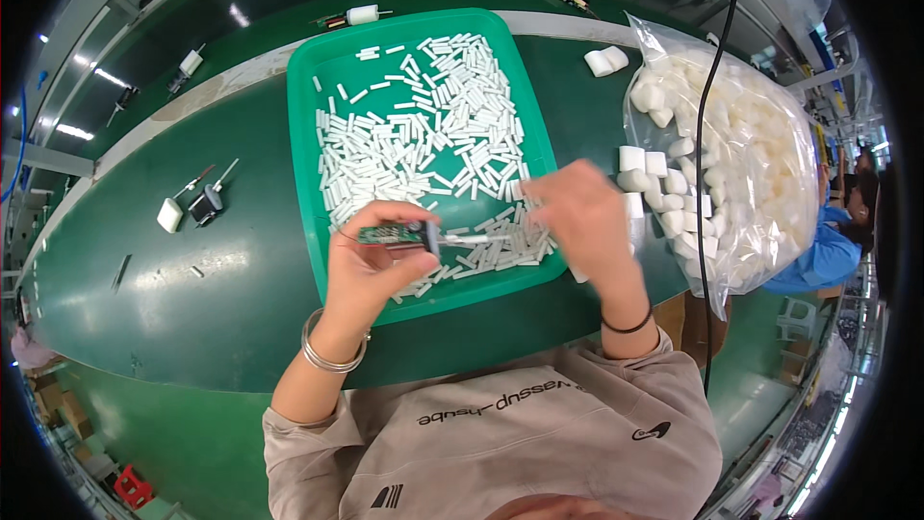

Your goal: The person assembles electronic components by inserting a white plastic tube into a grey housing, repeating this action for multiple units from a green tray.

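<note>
My left hand is closed around a small device with a green circuit board and a black end piece. From that end a thin shaft, pale along its length, points right over the tray. My right hand is above the tray's right edge, smeared by motion. Its fingers curl toward the tray; whether anything is in them cannot be made out. Beneath both hands is a green tray with many short white tubes lying loose in it.
At the right, a clear plastic bag is full of white foam-like pieces, with several loose pieces beside it. Two assemblies with shafts lie left of the tray. Further units stand along the far strip. A black cable hangs at the right.
</note>
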`<state>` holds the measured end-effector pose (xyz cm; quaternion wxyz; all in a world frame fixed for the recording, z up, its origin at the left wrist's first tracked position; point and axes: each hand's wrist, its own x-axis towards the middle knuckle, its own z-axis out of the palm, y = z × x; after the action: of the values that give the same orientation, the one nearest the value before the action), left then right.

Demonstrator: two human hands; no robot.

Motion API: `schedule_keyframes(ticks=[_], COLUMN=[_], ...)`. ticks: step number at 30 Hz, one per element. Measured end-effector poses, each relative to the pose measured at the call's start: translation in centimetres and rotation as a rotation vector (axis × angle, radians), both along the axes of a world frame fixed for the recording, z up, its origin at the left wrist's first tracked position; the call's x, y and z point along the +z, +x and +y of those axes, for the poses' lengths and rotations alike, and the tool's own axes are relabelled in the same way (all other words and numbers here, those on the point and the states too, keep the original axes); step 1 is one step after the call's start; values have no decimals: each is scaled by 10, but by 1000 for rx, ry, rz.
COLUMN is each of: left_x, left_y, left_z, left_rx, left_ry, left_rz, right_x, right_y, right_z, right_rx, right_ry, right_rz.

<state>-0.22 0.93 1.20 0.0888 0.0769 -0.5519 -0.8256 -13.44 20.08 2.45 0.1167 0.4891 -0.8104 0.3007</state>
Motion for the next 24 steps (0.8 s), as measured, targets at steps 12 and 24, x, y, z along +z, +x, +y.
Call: schedule_keyframes(ticks=[12,24], left_x=[0,-2], left_y=[-2,0], left_z=[-3,-5], left_rx=[123,122], left_ry=[162,188], left_rz=[-24,-21], right_x=[13,2], right_y=[-51,-44], right_z=[53,46], right_rx=[-203,-93], right_ry=[565,510], right_rz=[-312,-339])
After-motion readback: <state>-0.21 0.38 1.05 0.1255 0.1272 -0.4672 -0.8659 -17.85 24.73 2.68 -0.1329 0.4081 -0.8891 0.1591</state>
